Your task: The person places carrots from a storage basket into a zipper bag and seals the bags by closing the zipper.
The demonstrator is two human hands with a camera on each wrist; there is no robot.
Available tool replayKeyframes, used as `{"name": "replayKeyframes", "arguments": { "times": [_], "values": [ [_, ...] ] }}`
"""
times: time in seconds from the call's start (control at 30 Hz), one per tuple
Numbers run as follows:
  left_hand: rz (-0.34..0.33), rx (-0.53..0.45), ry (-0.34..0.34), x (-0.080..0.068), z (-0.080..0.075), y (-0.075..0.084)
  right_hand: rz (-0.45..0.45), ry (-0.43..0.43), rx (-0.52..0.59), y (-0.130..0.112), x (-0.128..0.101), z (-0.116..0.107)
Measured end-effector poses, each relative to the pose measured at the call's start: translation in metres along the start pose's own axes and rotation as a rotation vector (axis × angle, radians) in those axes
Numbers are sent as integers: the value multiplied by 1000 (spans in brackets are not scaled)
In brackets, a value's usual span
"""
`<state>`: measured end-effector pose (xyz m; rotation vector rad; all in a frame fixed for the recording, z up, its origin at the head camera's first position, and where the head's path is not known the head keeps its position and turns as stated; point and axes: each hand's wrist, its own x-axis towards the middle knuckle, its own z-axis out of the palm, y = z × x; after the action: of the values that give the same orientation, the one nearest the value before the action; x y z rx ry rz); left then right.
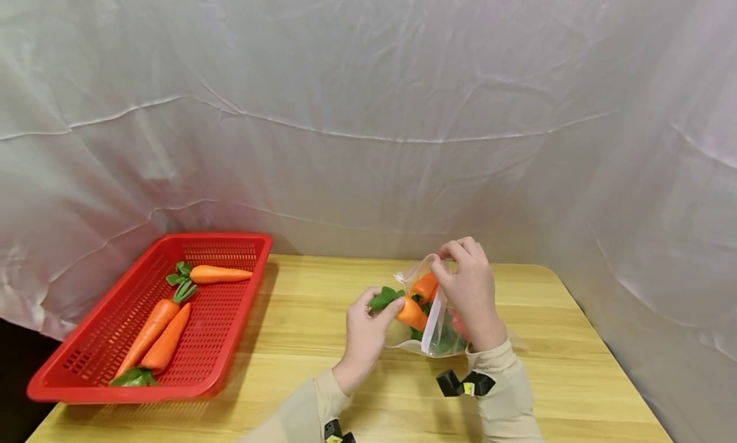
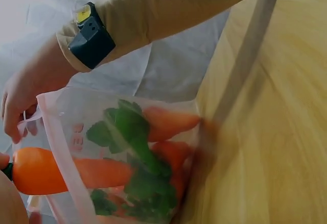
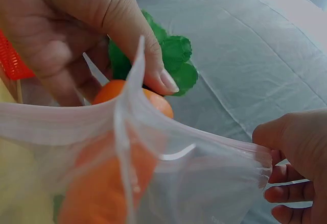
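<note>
Two hands meet over a clear zip bag (image 1: 428,331) near the middle of the bench (image 1: 576,379). The left hand (image 1: 365,337) grips a carrot (image 1: 411,312) by its leafy end, fingers curled round the greens, and has the tip partway through the bag's mouth. The right hand (image 1: 469,289) pinches the far lip of the bag between thumb and fingers and lifts it, so the opening stands up. Several carrots already lie inside the bag, leaves tangled among them, as the left wrist view shows. Off to the left sits a red basket (image 1: 230,340) with three carrots (image 1: 164,334) in it, well apart from the bag. To do this step well, I'd judge the right hand should hold the lip high and taut so the mouth doesn't fold shut, while the left slides the carrot in tip first, along the ones already inside, letting go of the greens only once the thick end has passed the zip strip. A snag on that strip seems the likeliest hitch.
</note>
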<state>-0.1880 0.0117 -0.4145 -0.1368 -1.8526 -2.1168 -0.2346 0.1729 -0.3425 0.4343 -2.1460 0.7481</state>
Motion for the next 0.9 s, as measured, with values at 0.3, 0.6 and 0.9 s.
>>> {"name": "replayKeyframes", "arguments": {
  "times": [0.3,0.6,0.9],
  "values": [
    [24,-4,6,5,-7,10,-17,13,4,1,0,1],
    [-2,-54,-30,7,-9,13,-20,19,-3,1,-1,1],
    [-11,-56,-361,8,-11,15,-33,12,-14,1,0,1]
  ]
}}
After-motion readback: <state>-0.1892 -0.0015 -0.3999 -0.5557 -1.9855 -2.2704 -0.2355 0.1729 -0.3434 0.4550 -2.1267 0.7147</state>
